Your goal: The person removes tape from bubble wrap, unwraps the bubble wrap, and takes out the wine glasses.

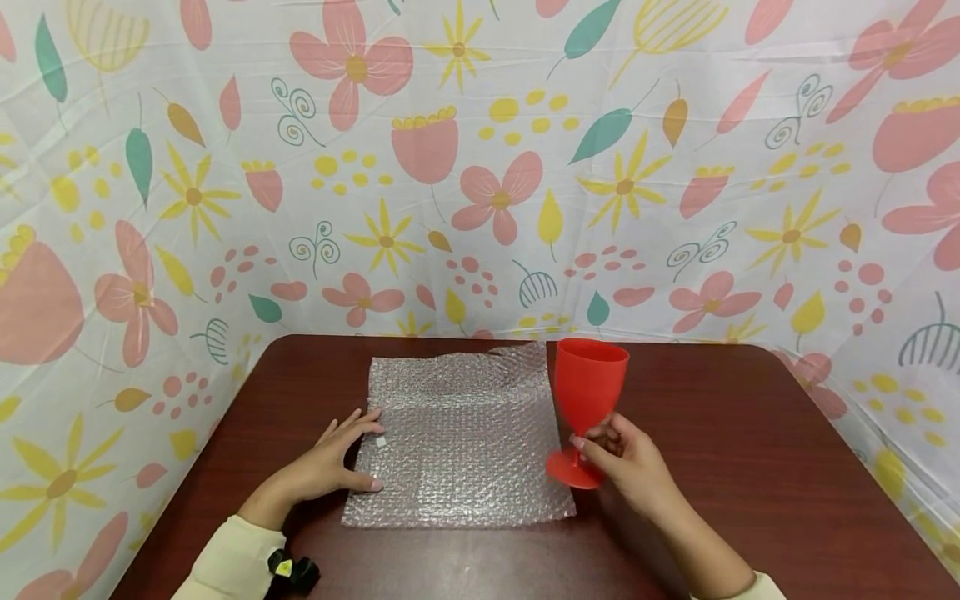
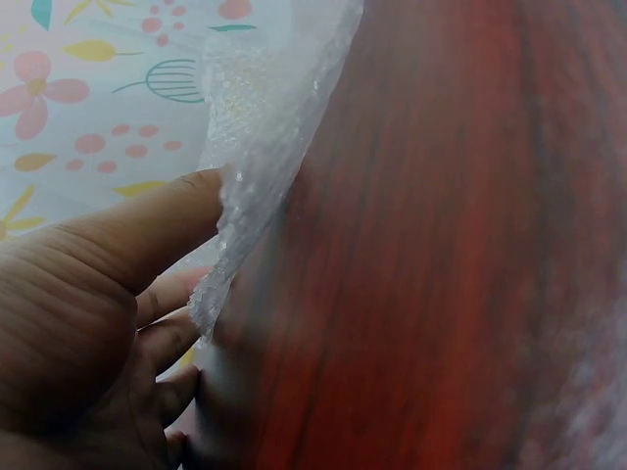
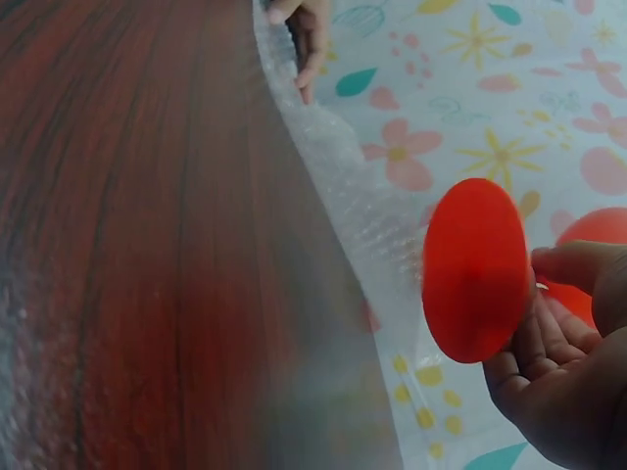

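A red plastic goblet (image 1: 590, 379) stands nearly upright over the right edge of a sheet of bubble wrap (image 1: 465, 450). My right hand (image 1: 630, 467) pinches it by the stem. In the right wrist view the goblet's round foot (image 3: 477, 271) faces the camera, and the right hand (image 3: 563, 367) partly hides the bowl. My left hand (image 1: 322, 462) rests at the sheet's left edge, thumb and fingers spread and touching it. Up close in the left wrist view, the left thumb (image 2: 147, 230) lies against the bubble wrap (image 2: 265, 127), with the other fingers beyond.
The bubble wrap lies on a dark reddish-brown wooden table (image 1: 750, 467). Behind and at both sides hangs a white cloth (image 1: 480, 183) printed with flowers and leaves. A black strap device (image 1: 296, 571) sits on the left wrist.
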A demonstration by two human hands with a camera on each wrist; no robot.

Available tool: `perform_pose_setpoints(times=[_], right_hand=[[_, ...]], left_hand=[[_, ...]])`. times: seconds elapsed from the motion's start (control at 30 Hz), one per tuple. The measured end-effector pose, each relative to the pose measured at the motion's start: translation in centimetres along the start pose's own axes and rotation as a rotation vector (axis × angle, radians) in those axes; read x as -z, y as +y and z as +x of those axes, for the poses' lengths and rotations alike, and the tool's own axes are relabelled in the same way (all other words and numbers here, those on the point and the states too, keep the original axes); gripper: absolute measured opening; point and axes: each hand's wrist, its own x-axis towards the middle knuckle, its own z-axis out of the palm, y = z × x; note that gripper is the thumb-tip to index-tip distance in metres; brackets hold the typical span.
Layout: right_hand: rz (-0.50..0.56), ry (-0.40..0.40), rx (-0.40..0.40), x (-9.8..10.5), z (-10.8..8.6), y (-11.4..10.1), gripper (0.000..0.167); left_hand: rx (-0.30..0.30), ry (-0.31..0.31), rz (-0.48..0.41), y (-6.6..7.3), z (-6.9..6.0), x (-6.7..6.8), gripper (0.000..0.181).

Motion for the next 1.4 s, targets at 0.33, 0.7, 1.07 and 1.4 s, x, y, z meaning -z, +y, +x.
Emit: perform_pose_setpoints(times=[0.33, 0.7, 1.07, 1.4], right_hand=[[-0.173, 0.101, 0.068, 0.8, 0.6, 0.6, 0.021], [-0.304, 0.174, 0.074, 2.6, 1.7, 1.9, 0.023], [-0.403, 0.218, -0.005, 4.2, 3.3, 3.9, 0.025], [-0.447, 0.27, -0.067, 5.6, 4.0, 5.1, 0.029]], left_hand=[[0.003, 0.003, 0.001, 0.1, 0.0, 0.0, 0.081], [0.0, 0.002, 0.001, -0.1, -0.1, 0.0, 0.08], [0.01, 0.003, -0.013, 0.1, -0.1, 0.1, 0.082], [0.043, -0.022, -0.064, 0.2, -0.1, 0.3, 0.082]])
